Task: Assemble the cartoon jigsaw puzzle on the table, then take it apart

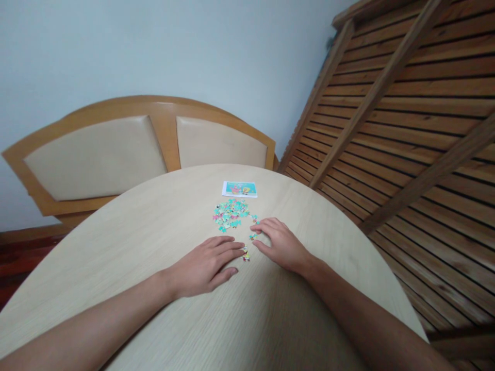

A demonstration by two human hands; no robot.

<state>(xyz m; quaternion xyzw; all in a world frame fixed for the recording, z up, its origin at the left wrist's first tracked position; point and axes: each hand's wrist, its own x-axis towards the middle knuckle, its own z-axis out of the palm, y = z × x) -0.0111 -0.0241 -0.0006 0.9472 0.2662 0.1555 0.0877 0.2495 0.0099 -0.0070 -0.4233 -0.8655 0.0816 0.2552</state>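
Observation:
A heap of small jigsaw puzzle pieces, mostly turquoise with bits of pink and yellow, lies on the round table. My left hand rests flat with fingers spread, its fingertips touching a few yellowish puzzle pieces. To the right, my right hand is curved with thumb and fingers apart around a single puzzle piece, which lies on the table between them. Another loose piece sits just beyond my right fingertips. Behind the heap lies a picture card showing pink and yellow cartoon figures on turquoise.
The pale wooden table has a curved far edge. A bench back with cream padded panels stands beyond it against a bluish wall. Slatted wooden boards lean along the right side, close to the table's edge.

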